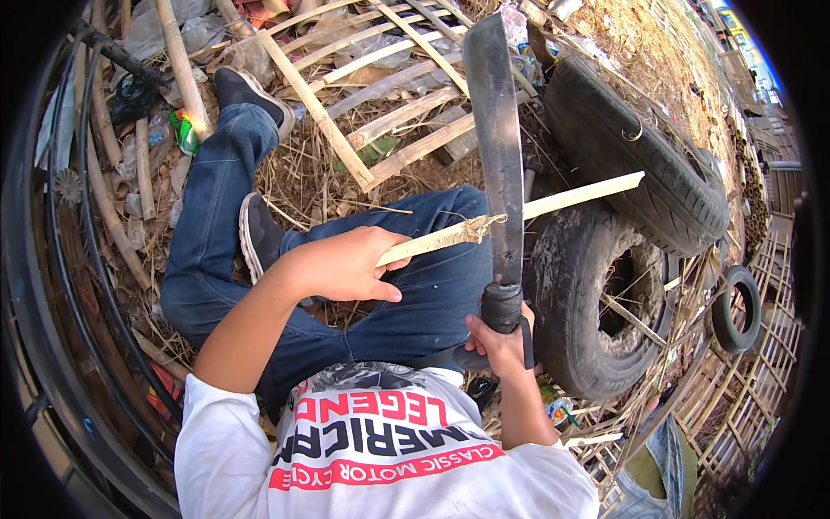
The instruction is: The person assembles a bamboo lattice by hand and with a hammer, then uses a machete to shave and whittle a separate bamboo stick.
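Note:
My left hand (350, 264) is closed round one end of a pale bamboo strip (562, 201), which slants up to the right across my lap. In my right hand (501, 342) I grip the black-wrapped handle of a machete (499, 130). Its broad dark blade stands upright in view and crosses in front of the strip. Frayed fibres or shavings (475, 229) cling to the strip just left of the blade. Whether the edge touches the strip I cannot tell. My right fingers are partly hidden behind the handle.
Beyond my bent legs in jeans (207, 216) lies a bamboo lattice (346, 147). Two old tyres (562, 303) lean together at the right, with a smaller tyre (737, 309) farther off. Bamboo poles (183, 69) and curved black metal bars (65, 208) lie at the left. Litter covers the ground.

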Motion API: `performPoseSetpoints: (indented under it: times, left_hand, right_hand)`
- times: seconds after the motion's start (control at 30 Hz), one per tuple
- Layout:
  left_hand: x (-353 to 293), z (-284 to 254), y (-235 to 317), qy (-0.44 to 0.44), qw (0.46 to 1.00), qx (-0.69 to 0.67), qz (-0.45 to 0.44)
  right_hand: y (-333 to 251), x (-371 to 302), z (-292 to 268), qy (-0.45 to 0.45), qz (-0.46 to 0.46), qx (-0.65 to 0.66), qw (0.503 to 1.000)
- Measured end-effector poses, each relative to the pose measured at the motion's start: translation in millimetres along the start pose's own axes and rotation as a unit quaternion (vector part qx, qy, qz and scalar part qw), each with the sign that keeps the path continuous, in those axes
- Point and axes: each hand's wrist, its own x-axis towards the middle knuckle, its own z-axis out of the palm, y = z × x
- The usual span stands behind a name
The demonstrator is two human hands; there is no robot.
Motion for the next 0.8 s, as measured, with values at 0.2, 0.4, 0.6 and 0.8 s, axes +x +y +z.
performPoseSetpoints:
  times: [0.2, 0.4, 0.6, 0.8]
  left_hand:
    - [-1.0, 10.7, -0.9, 0.028, 0.999, -0.012, -0.032]
    - [3.2, 9.1, -4.0, 0.016, 1.0, -0.008, -0.023]
    - [4.6, 8.8, -3.4, 0.039, 0.999, 0.008, 0.004]
    - [5.3, 15.0, -10.9, 0.058, 0.998, 0.011, 0.01]
  right_hand:
    - [0.5, 7.9, -35.5, -0.173, 0.109, 0.185, 0.961]
    - [-2.2, 4.1, -38.6, -0.14, 0.096, 0.187, 0.968]
    - [-5.0, 8.0, -21.5, -0.003, 0.035, 0.018, 0.999]
    - [2.1, 5.9, -32.7, -0.256, 0.198, 0.223, 0.92]
